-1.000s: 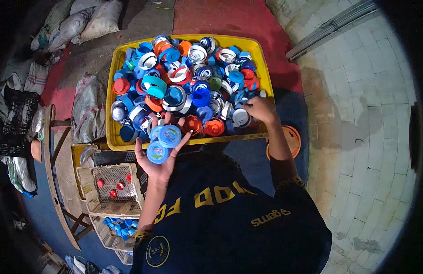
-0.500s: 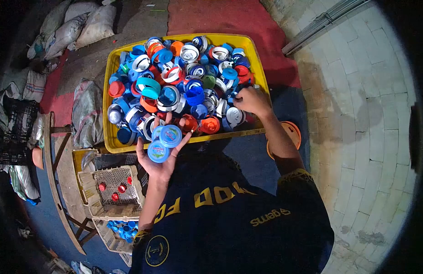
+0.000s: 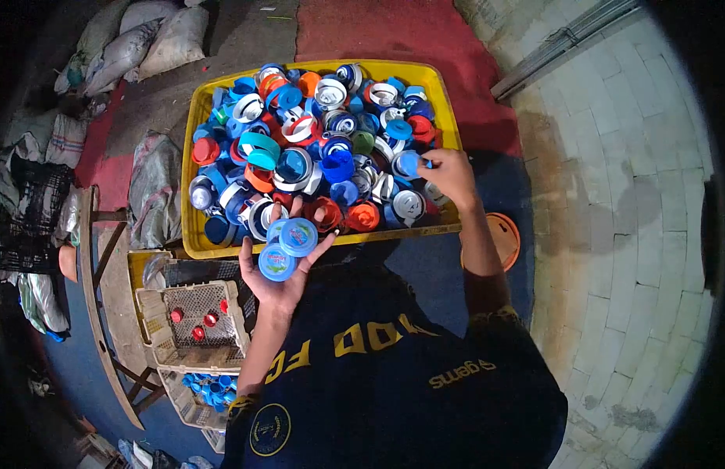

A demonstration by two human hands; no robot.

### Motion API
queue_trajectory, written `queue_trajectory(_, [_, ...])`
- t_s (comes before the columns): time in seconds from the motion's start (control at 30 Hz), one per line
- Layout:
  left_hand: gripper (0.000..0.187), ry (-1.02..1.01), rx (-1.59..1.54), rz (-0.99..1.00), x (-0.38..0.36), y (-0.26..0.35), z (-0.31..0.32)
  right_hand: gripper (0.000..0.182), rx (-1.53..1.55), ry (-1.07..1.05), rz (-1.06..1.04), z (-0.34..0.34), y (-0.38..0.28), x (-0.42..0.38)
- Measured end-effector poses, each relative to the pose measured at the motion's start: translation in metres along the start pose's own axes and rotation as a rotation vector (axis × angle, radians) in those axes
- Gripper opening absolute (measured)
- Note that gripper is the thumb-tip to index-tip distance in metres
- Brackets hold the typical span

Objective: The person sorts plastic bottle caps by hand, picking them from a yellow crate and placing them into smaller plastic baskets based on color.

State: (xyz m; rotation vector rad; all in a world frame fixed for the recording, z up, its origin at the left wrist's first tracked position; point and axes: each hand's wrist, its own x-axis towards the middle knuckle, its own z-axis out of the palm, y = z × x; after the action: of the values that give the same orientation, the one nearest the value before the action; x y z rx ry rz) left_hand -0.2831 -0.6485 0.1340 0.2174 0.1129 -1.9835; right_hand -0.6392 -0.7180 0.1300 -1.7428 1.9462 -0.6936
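A yellow tray [image 3: 323, 64] is heaped with blue, white, red, orange and green plastic lids. Near its front edge, my left hand [image 3: 282, 280] is palm up, fingers curled round several light blue printed lids [image 3: 277, 263] resting in it. At the tray's right side, my right hand [image 3: 450, 173] pinches a small light blue lid [image 3: 409, 163] over the heap. Just below that lid lies a white and blue cap [image 3: 409, 205].
Crates stand at lower left: a beige one [image 3: 241, 328] with several red caps, and another below with blue caps. A wooden frame [image 3: 93, 305] and sacks [image 3: 171, 43] are further left. An orange round lid [image 3: 503, 238] lies by the brick wall [image 3: 613, 258].
My right hand has lifted slightly and now shows a light blue lid in its fingers. My left hand still holds its lids. The whole view has shifted slightly.
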Motion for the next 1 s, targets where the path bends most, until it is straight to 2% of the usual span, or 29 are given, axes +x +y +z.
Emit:
queue_trajectory(0.17, [0.073, 0.034, 0.002, -0.001, 0.004, -0.002, 0.003, 0.024, 0.202, 0.341, -0.096, 0.008, -0.006, -0.025])
queue_trajectory(0.27, [0.073, 0.024, 0.023, -0.005, 0.007, -0.005, 0.012, 0.025, 0.298, 0.381, -0.117, 0.011, -0.042, -0.043])
queue_trajectory(0.33, [0.074, 0.014, -0.058, -0.012, 0.011, -0.007, 0.017, 0.028, 0.303, 0.413, -0.208, 0.020, -0.069, -0.056])
queue_trajectory(0.5, [0.079, -0.039, -0.045, -0.005, 0.020, -0.007, 0.020, 0.032, 0.024, 0.473, -0.758, 0.035, -0.137, -0.078])
queue_trajectory(0.53, [0.082, -0.077, -0.042, -0.022, 0.022, -0.006, 0.021, 0.033, 0.084, 0.500, -0.814, 0.048, -0.139, -0.079])
queue_trajectory(0.67, [0.081, -0.062, 0.002, 0.062, 0.024, -0.013, 0.031, 0.036, 0.066, 0.390, -1.001, 0.074, -0.141, -0.081])
queue_trajectory(0.73, [0.079, -0.068, -0.058, 0.071, 0.021, -0.011, 0.033, 0.038, 0.151, 0.347, -0.956, 0.086, -0.137, -0.087])
queue_trajectory(0.8, [0.076, -0.097, 0.031, 0.114, 0.020, -0.012, 0.027, 0.037, 0.307, 0.280, -0.799, 0.093, -0.138, -0.094])
queue_trajectory(0.87, [0.073, -0.021, 0.069, 0.169, 0.017, -0.016, 0.025, 0.062, 0.571, 0.211, -0.644, 0.116, -0.134, -0.096])
queue_trajectory(0.93, [0.075, -0.060, 0.086, 0.229, 0.017, -0.021, 0.020, 0.074, 0.889, 0.180, -0.555, 0.135, -0.150, -0.085])
queue_trajectory(0.97, [0.074, -0.064, 0.131, 0.264, 0.016, -0.023, 0.020, 0.076, 0.833, 0.130, -0.553, 0.134, -0.151, -0.082])
queue_trajectory(1.0, [0.074, -0.070, 0.177, 0.298, 0.016, -0.024, 0.020, 0.075, 0.925, 0.087, -0.503, 0.135, -0.154, -0.083])
